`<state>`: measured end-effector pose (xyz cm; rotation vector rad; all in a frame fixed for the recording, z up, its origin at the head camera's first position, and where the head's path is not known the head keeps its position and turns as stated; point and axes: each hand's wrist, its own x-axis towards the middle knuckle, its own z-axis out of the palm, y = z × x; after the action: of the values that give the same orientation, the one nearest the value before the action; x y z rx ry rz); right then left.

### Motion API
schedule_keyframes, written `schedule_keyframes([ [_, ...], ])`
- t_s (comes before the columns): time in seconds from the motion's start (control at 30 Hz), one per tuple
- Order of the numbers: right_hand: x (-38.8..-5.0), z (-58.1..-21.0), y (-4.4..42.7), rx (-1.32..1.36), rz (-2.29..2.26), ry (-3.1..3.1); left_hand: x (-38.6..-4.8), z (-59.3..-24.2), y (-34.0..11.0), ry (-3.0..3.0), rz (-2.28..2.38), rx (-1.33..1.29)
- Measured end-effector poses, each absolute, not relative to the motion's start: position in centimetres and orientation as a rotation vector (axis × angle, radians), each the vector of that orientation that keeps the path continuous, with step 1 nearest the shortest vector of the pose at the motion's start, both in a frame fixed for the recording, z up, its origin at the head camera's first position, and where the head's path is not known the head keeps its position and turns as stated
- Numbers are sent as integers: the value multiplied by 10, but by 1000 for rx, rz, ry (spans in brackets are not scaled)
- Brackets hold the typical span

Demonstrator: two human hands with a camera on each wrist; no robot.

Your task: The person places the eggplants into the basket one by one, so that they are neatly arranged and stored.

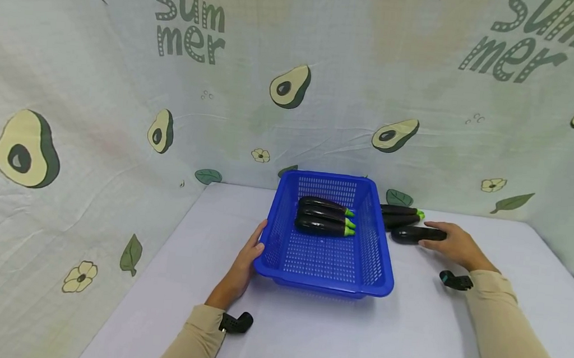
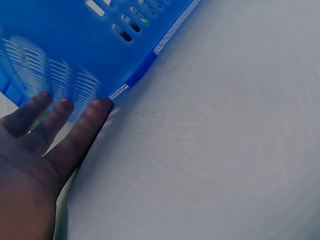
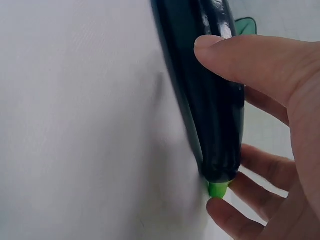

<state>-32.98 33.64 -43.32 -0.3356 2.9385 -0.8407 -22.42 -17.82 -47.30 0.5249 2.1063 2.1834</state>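
My right hand [image 1: 451, 243] grips a dark, glossy eggplant [image 1: 411, 234] on the table, to the right of the basket. In the right wrist view the thumb lies across the eggplant [image 3: 202, 95], the other fingers along its far side near the green stem end. At the left side of a blue plastic basket [image 1: 319, 280] is my left hand [image 1: 242, 260]. The left wrist view shows its fingers [image 2: 82, 127] fairly straight and touching the basket's perforated outer wall. Three eggplants [image 1: 320, 225] lie side by side in the basket, green stems pointing right.
Further eggplants [image 1: 399, 220] lie just beyond the basket's right wall, partly hidden by it. White cloth covers the table [image 1: 305, 338]. A printed cloth backdrop [image 1: 241, 119] with avocados and lettering stands behind and at the sides. A small black device [image 1: 456, 280] is on the right wrist.
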Motion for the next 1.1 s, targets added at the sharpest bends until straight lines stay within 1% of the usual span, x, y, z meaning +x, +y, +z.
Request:
schedule_keyframes([
  [0.23, -334, -436, 333, -324, -833, 2935, -224, -473, -180, 2114, 2176, 551],
  [0.73, -334, -439, 330, -237, -841, 2947, -221, -472, -178, 2153, 2151, 487],
  [1.1, -339, -447, 331, -279, -785, 2965, -222, -473, -179, 2139, 2157, 491],
])
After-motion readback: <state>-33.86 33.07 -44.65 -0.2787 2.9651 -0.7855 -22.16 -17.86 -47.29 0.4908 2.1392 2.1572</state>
